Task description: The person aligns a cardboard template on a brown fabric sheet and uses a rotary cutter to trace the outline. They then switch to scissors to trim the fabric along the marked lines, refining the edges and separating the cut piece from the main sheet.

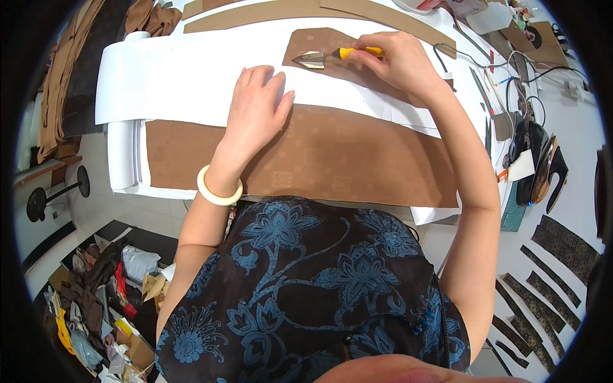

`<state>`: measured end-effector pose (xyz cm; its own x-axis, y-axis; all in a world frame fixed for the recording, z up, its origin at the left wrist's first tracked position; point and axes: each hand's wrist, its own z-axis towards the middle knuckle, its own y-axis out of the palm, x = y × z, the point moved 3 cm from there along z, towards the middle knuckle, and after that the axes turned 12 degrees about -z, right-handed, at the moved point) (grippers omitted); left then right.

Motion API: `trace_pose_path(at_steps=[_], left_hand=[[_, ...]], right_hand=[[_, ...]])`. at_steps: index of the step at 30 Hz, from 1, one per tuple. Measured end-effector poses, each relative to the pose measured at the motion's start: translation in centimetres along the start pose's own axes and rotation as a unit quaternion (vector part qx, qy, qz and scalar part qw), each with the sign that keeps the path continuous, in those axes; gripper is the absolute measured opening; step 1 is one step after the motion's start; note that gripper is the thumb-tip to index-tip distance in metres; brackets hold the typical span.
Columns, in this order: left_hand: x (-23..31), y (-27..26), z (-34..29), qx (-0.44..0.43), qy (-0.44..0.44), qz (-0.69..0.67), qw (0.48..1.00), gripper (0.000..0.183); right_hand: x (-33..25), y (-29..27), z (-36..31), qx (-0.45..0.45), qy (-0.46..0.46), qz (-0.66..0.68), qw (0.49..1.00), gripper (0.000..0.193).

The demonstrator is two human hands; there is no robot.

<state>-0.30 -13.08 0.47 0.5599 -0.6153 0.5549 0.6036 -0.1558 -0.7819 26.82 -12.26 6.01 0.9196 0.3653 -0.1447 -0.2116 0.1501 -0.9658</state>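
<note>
In my right hand (389,60) is a yellow-handled tool (345,53); its flat, pointed, shiny metal head lies over a brown patterned piece (319,39) at the far side of the table. My fingers wrap the handle. My left hand (257,102) rests flat with fingers out on the white paper sheet (185,83), its heel reaching over the wide brown patterned panel (306,159) closer to me. A pale bangle circles my left wrist. Whether the metal head touches the brown piece I cannot tell.
Curved brown strips (255,18) lie along the far edge. A white paper roll (122,153) sits at the left. Cables (533,70) and long thin tools (479,89) crowd the right side. A full scrap bin (108,300) stands lower left; dark patterned pieces (562,246) lie lower right.
</note>
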Motion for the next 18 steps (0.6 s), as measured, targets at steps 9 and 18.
trace_pose_path(at_steps=[9, 18], left_hand=[[-0.2, 0.2, -0.1, -0.003, -0.001, 0.018, 1.000, 0.037], [-0.3, 0.2, -0.2, 0.001, 0.003, 0.019, 1.000, 0.037]], right_hand=[[0.0, 1.0, 1.0, -0.010, -0.001, 0.000, 1.000, 0.030], [0.0, 1.1, 1.6, 0.000, 0.011, -0.014, 1.000, 0.028]])
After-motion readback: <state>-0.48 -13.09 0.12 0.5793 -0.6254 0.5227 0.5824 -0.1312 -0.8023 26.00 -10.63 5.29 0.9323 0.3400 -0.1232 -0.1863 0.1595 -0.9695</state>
